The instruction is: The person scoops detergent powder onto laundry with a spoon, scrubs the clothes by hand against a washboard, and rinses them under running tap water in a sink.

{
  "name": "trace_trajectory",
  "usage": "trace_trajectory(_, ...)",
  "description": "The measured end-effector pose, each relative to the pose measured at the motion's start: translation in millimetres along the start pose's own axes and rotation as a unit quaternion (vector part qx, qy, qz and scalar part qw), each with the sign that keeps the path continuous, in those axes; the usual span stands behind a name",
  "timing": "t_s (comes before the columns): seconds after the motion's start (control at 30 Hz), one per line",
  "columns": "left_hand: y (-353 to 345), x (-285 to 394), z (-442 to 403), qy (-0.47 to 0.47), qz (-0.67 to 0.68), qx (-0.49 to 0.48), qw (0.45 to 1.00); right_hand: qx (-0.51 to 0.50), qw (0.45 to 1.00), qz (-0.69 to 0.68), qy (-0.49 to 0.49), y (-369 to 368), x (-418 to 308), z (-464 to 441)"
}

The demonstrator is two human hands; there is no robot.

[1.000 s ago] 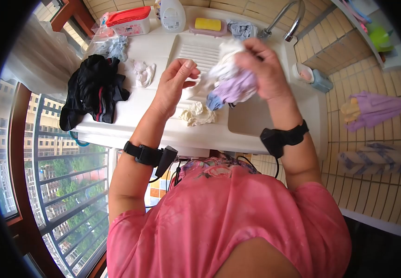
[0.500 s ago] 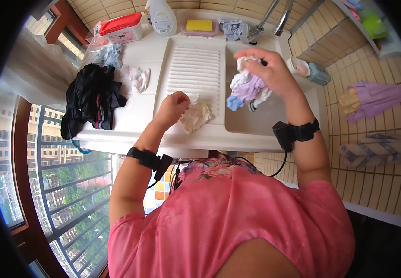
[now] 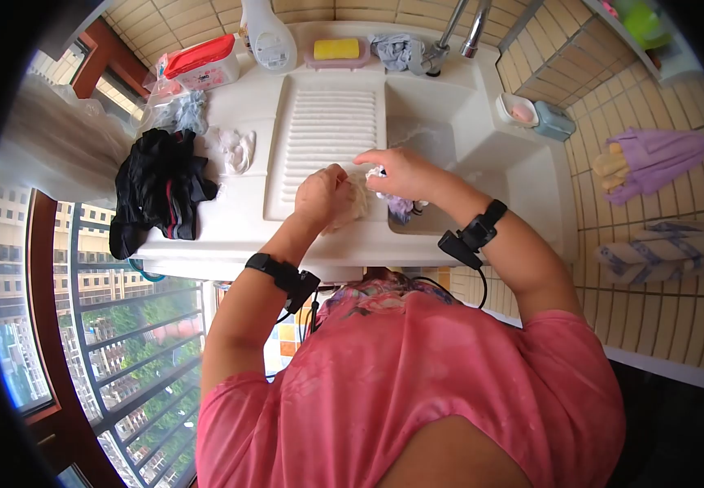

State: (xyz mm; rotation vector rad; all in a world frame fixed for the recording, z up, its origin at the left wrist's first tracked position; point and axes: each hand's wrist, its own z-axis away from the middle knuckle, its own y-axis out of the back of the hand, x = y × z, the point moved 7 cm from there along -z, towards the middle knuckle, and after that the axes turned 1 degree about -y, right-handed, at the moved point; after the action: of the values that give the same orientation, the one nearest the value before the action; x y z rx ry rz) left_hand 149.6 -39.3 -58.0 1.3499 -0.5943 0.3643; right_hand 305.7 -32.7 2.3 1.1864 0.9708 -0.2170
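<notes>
My left hand (image 3: 323, 198) is closed, its fingers pinching a cream cloth (image 3: 355, 207) that hangs over the lower end of the ribbed washboard (image 3: 331, 122). Just to its right, my right hand (image 3: 405, 173) grips a bundle of small clothes (image 3: 401, 208) in lilac and white. The index finger stretches toward my left hand, and white fabric shows between finger and thumb. Most of the bundle is hidden under the palm, over the near left edge of the sink basin (image 3: 523, 187). Whether the cream cloth and the bundle touch, I cannot tell.
Black clothing (image 3: 165, 183), a white cloth (image 3: 234, 150) and a grey-blue cloth (image 3: 185, 111) lie at left. Along the back stand a red-lidded tub (image 3: 204, 65), a white bottle (image 3: 270, 37), a yellow sponge (image 3: 336, 50), a grey cloth (image 3: 396, 50) and the faucet (image 3: 472, 37). A soap dish (image 3: 519, 111) sits at right.
My right hand has moved left and nearer with the bundle, from over the basin to beside my left hand. My left hand has shifted slightly right and nearer, still on the cream cloth.
</notes>
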Motion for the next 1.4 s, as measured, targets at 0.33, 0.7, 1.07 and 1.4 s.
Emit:
trace_trajectory(0.33, 24.9, 81.3, -31.7, -0.155, 0.293, -0.031, 0.943, 0.106, 0.972, -0.21, 0.013, 107.2, -12.9, 13.9)
trace_trajectory(0.7, -116.6, 111.4, -104.7, 0.086, 0.241, -0.073, 0.964, 0.214, 0.908, -0.347, -0.099, 94.2, 210.7, 26.5)
trace_trajectory(1.07, -301.5, 57.5, -120.1, 0.053, -0.155, -0.329, 0.93, 0.021, 0.978, 0.206, 0.008, -10.4, 328.3, 57.6)
trace_trajectory(1.4, -257.1, 102.9, -151.4, 0.298, 0.597, -0.301, 0.682, 0.152, 0.915, -0.363, -0.091, 120.5, 184.1, 4.7)
